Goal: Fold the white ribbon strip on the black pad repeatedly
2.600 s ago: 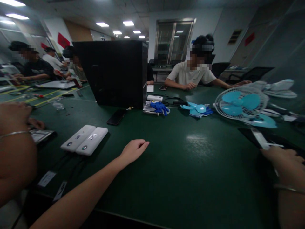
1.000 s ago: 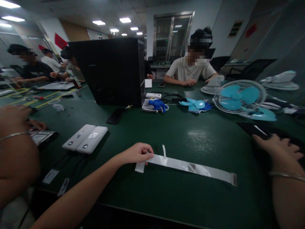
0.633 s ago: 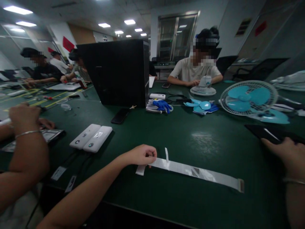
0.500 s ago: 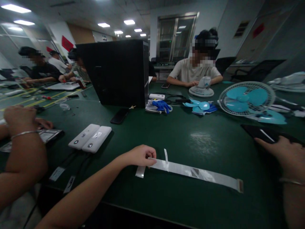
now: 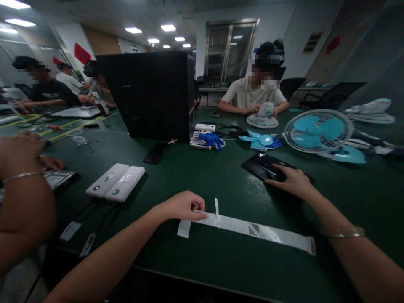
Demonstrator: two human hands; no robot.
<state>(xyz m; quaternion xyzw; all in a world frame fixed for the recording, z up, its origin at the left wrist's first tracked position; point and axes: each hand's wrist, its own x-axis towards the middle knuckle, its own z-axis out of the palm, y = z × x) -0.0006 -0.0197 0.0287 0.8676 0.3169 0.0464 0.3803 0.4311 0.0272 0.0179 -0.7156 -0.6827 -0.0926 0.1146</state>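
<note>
My left hand (image 5: 184, 205) pinches the left end of a white flat ribbon cable (image 5: 233, 224) between thumb and fingers. The cable lies along the green table, with a connector at its right end, a narrow strip standing up near my fingers, and a short white tab beneath my hand. Farther right, my right hand (image 5: 292, 181) is closed on a flat, glossy black panel (image 5: 260, 167), thumb on the near side and fingers over the top. The panel is beyond the cable; its right part is hidden by my hand.
Two white power banks (image 5: 124, 184) with cords and a black phone (image 5: 155, 152) lie left of centre. Behind stand a big black computer case (image 5: 148, 97), blue gloves (image 5: 212, 140) and fan parts (image 5: 318, 130). A co-worker's arm (image 5: 25, 198) is at the left; others sit opposite.
My right hand has brought the black panel leftward from the right edge towards the middle. My left hand keeps its pinch on the ribbon cable. The view has shifted slightly.
</note>
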